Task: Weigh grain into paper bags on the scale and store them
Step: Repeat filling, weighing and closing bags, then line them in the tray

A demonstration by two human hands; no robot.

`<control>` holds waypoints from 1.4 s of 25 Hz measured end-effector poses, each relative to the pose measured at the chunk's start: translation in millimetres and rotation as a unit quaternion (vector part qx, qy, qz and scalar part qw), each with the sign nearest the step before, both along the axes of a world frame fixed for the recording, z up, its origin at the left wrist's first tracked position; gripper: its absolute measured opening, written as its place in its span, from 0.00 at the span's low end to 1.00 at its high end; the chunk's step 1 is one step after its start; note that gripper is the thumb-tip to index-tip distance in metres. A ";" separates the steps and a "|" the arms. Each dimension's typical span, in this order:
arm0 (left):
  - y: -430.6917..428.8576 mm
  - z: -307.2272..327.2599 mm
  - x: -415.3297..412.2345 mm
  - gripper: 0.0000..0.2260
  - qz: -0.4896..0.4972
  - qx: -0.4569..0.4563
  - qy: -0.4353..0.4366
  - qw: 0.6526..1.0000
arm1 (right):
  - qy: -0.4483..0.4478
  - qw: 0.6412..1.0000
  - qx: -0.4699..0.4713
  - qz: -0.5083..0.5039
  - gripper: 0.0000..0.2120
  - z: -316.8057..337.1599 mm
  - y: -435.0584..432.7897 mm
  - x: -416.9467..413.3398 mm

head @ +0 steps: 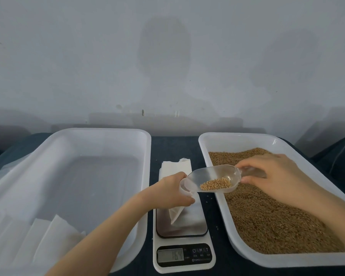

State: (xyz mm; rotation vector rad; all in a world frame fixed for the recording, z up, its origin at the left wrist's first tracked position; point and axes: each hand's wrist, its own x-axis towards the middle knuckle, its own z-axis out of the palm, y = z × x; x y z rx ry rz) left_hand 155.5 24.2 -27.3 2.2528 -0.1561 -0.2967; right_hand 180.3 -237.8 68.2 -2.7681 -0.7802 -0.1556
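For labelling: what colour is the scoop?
Clear, colourless plastic scoop, seen in head view.

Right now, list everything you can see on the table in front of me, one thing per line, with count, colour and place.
left tray: one, white, left of the scale
stored bags: several, white, near corner of the left tray
scale: one, white with a metal platform, centre
paper bag: one, white, on the scale platform
spare bags: a stack, white, behind the scale
scoop: one, clear, over the right tray's edge, a little grain inside
right tray: one, white, right of the scale
grain: brown, filling the right tray
table: one, dark blue
left hand: holds the paper bag
right hand: pinches the scoop's handle
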 end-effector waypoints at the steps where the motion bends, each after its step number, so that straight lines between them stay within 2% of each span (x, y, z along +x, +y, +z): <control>1: -0.1 -0.3 0.2 0.19 0.000 0.000 0.000 1.000 | -0.025 1.000 -0.017 0.007 0.14 2.7 2.3 -0.6; 6: -0.1 -1.8 1.7 0.19 0.000 0.010 -0.003 1.000 | -0.096 0.992 -0.076 0.040 0.14 15.1 16.3 2.0; 14: 0.6 -3.9 2.7 0.20 -0.015 0.004 -0.012 1.000 | -0.119 0.972 -0.189 0.068 0.12 27.0 36.8 7.6; 21: -1.0 -1.0 3.4 0.16 -0.002 0.004 -0.028 1.000 | -0.180 0.942 -0.270 0.087 0.13 38.3 57.2 8.2; 25: 0.9 1.0 2.5 0.17 0.036 -0.008 -0.054 0.998 | -0.238 0.924 -0.282 0.101 0.10 50.1 68.6 2.3; 30: 0.4 2.7 2.2 0.21 0.038 -0.009 -0.049 0.998 | -0.344 0.886 -0.289 0.118 0.06 50.2 73.8 -7.7; 35: 1.4 1.5 1.7 0.22 0.036 -0.015 -0.043 0.998 | -0.355 0.883 -0.282 0.122 0.08 46.9 71.9 -12.8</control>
